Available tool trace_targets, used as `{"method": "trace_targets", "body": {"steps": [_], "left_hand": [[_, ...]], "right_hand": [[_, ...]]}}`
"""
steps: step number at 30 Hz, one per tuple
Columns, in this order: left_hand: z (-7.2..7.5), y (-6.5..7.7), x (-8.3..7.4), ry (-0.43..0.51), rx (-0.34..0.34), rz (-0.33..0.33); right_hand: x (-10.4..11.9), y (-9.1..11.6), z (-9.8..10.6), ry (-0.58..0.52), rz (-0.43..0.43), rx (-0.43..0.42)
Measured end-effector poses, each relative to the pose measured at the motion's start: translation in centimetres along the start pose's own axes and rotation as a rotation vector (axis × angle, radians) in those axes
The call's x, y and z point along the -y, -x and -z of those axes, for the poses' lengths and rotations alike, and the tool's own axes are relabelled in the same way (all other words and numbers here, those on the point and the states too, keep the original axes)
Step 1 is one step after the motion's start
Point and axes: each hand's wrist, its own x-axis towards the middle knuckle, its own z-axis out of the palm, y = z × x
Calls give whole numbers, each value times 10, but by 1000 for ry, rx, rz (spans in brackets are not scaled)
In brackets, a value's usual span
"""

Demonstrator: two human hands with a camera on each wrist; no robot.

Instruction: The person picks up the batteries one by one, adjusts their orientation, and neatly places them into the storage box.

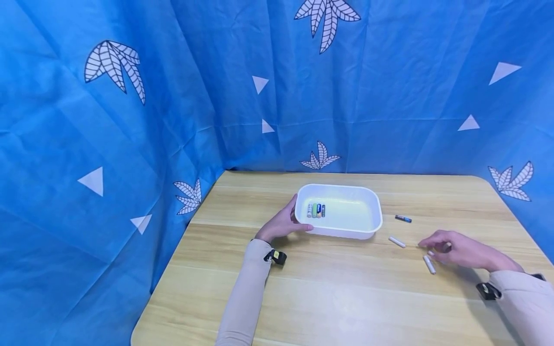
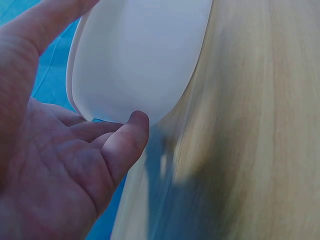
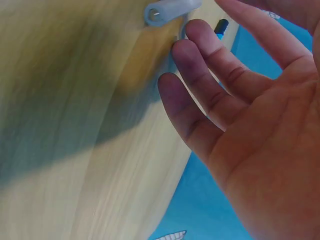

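Note:
My left hand [image 1: 283, 224] holds the left end of a white plastic basin [image 1: 346, 232], its thumb along the front wall. In the left wrist view, fingers and thumb go round the basin's end [image 2: 135, 65]. Several batteries [image 1: 316, 210] stand side by side in the basin's left part. On the right of the table my right hand [image 1: 465, 250] hovers low over white batteries, its fingers loosely bent. One white battery [image 1: 429, 265] lies just below the fingers; in the right wrist view a white battery [image 3: 172, 10] is near the fingertips. Contact there cannot be made out.
Between basin and right hand lie another white battery [image 1: 396, 241] and a dark battery with a blue end [image 1: 403, 218]. The wooden table [image 1: 337, 298] has a blue patterned curtain [image 1: 389, 96] behind it and along its left side.

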Motion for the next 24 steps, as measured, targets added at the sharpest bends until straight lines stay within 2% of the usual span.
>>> {"method": "trace_targets", "body": {"steps": [3,10,16,24], "left_hand": [[0,0,0,12,7,-10],[0,1,-2,15,11,-6],[0,1,-1,11,16,-2],[0,1,0,3,6,2]], "right_hand": [[-2,3,-1,-4,36,7],[-4,12,-1,13,13,42],[-9,18,-2,-7,36,51],[-10,24,0,-25,-27,94]]}}
